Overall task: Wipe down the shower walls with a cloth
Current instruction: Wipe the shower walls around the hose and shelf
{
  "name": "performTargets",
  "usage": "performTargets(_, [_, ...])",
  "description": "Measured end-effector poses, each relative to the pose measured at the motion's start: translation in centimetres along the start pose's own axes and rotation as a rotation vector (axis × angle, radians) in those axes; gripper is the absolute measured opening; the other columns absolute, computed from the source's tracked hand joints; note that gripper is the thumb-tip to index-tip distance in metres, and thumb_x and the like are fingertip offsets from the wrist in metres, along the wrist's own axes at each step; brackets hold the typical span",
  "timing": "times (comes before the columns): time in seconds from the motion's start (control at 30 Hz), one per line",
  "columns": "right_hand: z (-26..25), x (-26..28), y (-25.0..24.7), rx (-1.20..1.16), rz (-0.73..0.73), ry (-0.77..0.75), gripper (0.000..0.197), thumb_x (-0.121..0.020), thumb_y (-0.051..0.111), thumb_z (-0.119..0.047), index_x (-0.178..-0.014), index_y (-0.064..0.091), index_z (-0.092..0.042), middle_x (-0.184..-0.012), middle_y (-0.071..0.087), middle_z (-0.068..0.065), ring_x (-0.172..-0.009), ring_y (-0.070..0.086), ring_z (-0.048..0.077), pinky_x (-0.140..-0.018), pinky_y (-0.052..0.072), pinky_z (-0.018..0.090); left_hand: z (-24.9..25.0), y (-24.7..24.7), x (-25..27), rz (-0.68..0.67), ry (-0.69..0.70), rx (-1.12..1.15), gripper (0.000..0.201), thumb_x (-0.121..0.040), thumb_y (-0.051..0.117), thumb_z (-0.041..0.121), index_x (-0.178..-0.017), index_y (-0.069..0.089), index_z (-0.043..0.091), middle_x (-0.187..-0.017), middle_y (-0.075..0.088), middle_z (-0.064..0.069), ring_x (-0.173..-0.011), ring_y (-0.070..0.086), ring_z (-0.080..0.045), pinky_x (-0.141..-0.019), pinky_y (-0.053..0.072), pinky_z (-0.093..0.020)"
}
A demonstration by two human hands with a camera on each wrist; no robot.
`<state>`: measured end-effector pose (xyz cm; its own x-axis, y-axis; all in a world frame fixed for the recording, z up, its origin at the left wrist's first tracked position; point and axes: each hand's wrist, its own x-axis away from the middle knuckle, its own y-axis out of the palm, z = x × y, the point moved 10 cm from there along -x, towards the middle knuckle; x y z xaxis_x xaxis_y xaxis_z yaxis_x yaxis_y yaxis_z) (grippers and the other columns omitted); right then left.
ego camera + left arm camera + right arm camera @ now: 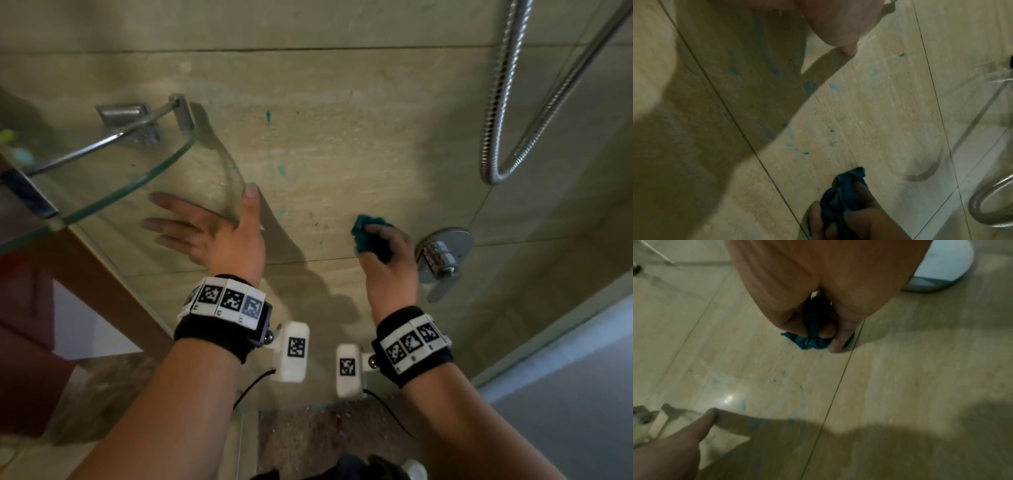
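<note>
A bunched teal cloth point(363, 233) point(844, 190) point(813, 339) is gripped in my right hand point(385, 255) and pressed against the beige tiled shower wall point(342, 144), just left of the chrome mixer valve point(442, 255). Teal smears point(268, 117) point(833, 87) point(800, 391) dot the wall above and left of the cloth. My left hand point(212, 226) lies flat on the wall with fingers spread and thumb point(710, 417) pointing up, just below the glass corner shelf point(130, 181).
A chrome shower hose point(503, 102) loops down at the upper right. The shelf's chrome rail and brackets point(137, 120) jut from the wall at left. A glass panel edge point(548, 325) runs along the lower right. Speckled floor point(308, 442) lies below.
</note>
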<state>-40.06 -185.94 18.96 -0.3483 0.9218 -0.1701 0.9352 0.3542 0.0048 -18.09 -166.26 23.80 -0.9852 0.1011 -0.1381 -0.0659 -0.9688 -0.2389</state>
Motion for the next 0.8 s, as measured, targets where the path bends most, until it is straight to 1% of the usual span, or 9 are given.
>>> performTargets(0.07, [-0.5,-0.7,-1.4,-0.011,0.044,-0.002,0.046,-0.083,0.067,-0.001,-0.103,0.071,-0.043,-0.129,0.059,-0.008,-0.113,0.059,-0.004,-0.107,0.049,0.026,0.0,0.0,0.1,-0.001,0.001,0.000,0.129,-0.077,0.050,0.089,-0.160,-0.027,0.026,-0.164,-0.037,-0.020,-0.154,-0.024,-0.044,-0.124,-0.008,-0.059])
performTargets(0.17, [-0.7,-2.4,-4.2,-0.160,0.201,0.047,0.043,-0.081,0.069,-0.005,-0.100,0.070,-0.043,-0.119,0.069,-0.009,-0.112,0.067,0.012,-0.098,0.058,0.045,0.1,-0.1,0.2,0.003,-0.003,-0.006,0.129,-0.076,0.048,0.089,-0.160,-0.026,0.025,-0.164,-0.035,-0.020,-0.155,-0.022,-0.044,-0.126,-0.006,-0.059])
performTargets(0.23, [-0.8,-3.1,-6.3,-0.225,0.312,0.061,0.038,-0.083,0.070,-0.008,-0.108,0.070,-0.037,-0.117,0.070,-0.010,-0.111,0.069,0.014,-0.094,0.060,0.045,0.1,-0.1,0.3,0.005,-0.005,-0.007,0.129,-0.076,0.048,0.089,-0.160,-0.026,0.025,-0.164,-0.034,-0.021,-0.155,-0.021,-0.045,-0.126,-0.005,-0.059])
performTargets(0.37, [-0.5,-4.0,-9.8,-0.289,0.513,0.081,0.047,-0.085,0.062,-0.014,-0.128,0.067,-0.033,-0.122,0.072,-0.009,-0.112,0.069,0.012,-0.101,0.056,0.044,0.0,-0.1,0.1,-0.003,-0.010,-0.013,0.131,-0.075,0.047,0.091,-0.160,-0.026,0.024,-0.164,-0.035,-0.022,-0.155,-0.021,-0.046,-0.126,-0.004,-0.060])
performTargets(0.47, [-0.1,-4.2,-9.0,-0.377,0.507,0.159,0.069,-0.078,0.053,-0.010,-0.144,0.058,-0.029,-0.131,0.069,-0.004,-0.116,0.067,0.019,-0.105,0.053,0.050,0.1,0.0,0.2,-0.008,-0.011,-0.006,0.129,-0.077,0.048,0.089,-0.160,-0.027,0.025,-0.164,-0.035,-0.022,-0.154,-0.021,-0.046,-0.126,-0.005,-0.061])
performTargets(0.57, [-1.0,-2.6,-5.8,-0.234,0.377,0.165,0.078,-0.084,0.051,-0.008,-0.158,0.037,-0.030,-0.151,0.050,-0.007,-0.136,0.050,0.014,-0.119,0.039,0.037,0.1,0.3,0.4,0.005,-0.009,0.004,0.126,-0.079,0.048,0.087,-0.160,-0.026,0.025,-0.164,-0.034,-0.023,-0.154,-0.019,-0.048,-0.125,-0.003,-0.063])
performTargets(0.67, [-0.8,-1.8,-3.9,-0.211,0.284,0.201,0.080,-0.085,0.050,-0.010,-0.158,0.031,-0.039,-0.158,0.039,-0.008,-0.138,0.043,0.014,-0.116,0.035,0.033,-0.1,0.4,0.5,0.022,-0.015,0.003,0.127,-0.077,0.046,0.089,-0.161,-0.024,0.024,-0.165,-0.032,-0.024,-0.155,-0.017,-0.048,-0.125,0.001,-0.064])
performTargets(0.73, [-0.6,-3.5,-6.0,-0.246,0.386,0.162,0.087,-0.070,0.057,-0.019,-0.153,0.040,-0.042,-0.152,0.050,-0.003,-0.134,0.052,0.021,-0.115,0.039,0.040,-0.2,0.4,0.5,0.019,-0.012,0.006,0.128,-0.077,0.047,0.089,-0.161,-0.024,0.024,-0.165,-0.032,-0.023,-0.155,-0.019,-0.047,-0.125,0.000,-0.064])
performTargets(0.8, [0.1,-5.7,-8.6,-0.322,0.473,0.154,0.090,-0.062,0.058,-0.020,-0.150,0.047,-0.036,-0.142,0.060,0.003,-0.123,0.061,0.026,-0.111,0.045,0.044,-0.2,0.4,0.5,0.016,-0.010,0.013,0.128,-0.077,0.049,0.087,-0.161,-0.025,0.025,-0.164,-0.033,-0.023,-0.155,-0.020,-0.047,-0.125,-0.001,-0.063])
